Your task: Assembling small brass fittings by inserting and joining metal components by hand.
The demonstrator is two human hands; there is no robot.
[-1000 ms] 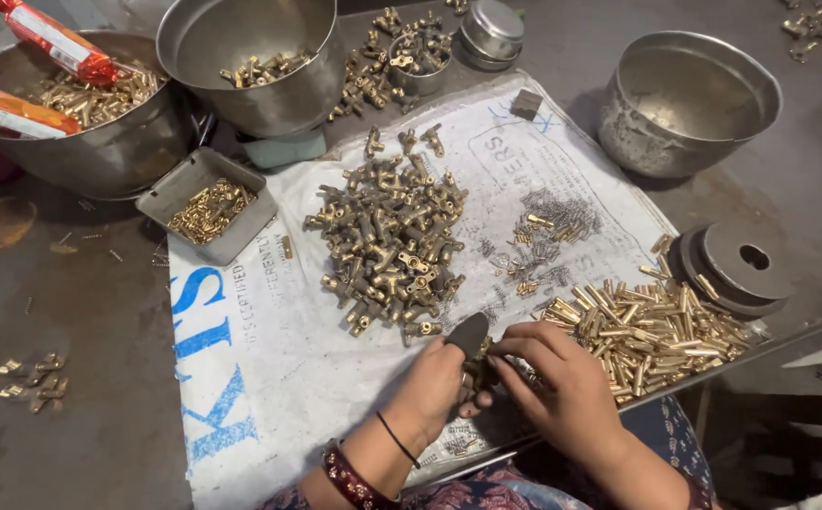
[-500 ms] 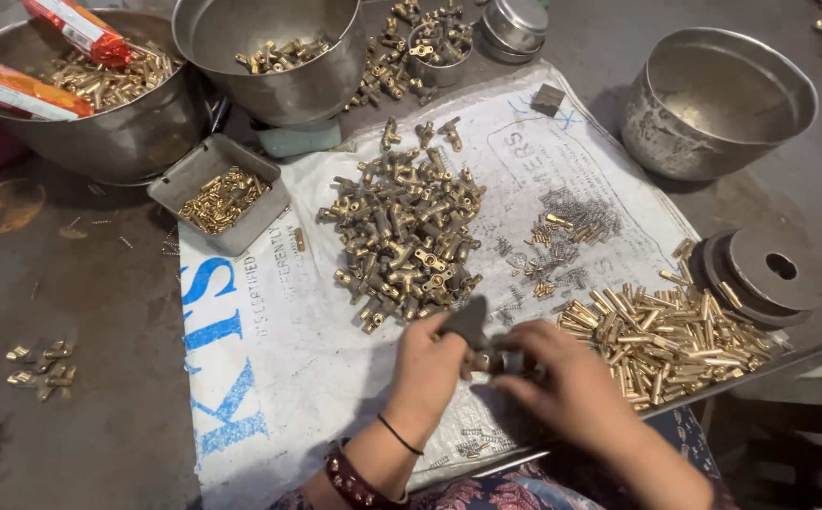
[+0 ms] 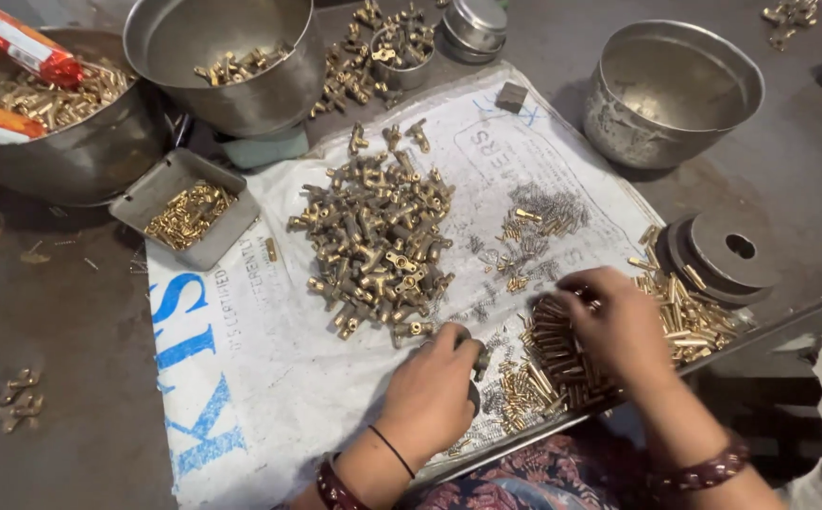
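Left hand [image 3: 430, 392] at lower centre clenched around a dark small part [image 3: 479, 357]; right hand [image 3: 614, 326] spread loose over brass pins [image 3: 562, 354], picking within easy reach.

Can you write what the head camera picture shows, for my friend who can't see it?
A person's left hand rests beside a big pile of brass fittings on a white printed sheet, while the right hand reaches into a heap of small brass pins. Steel bowls stand around.
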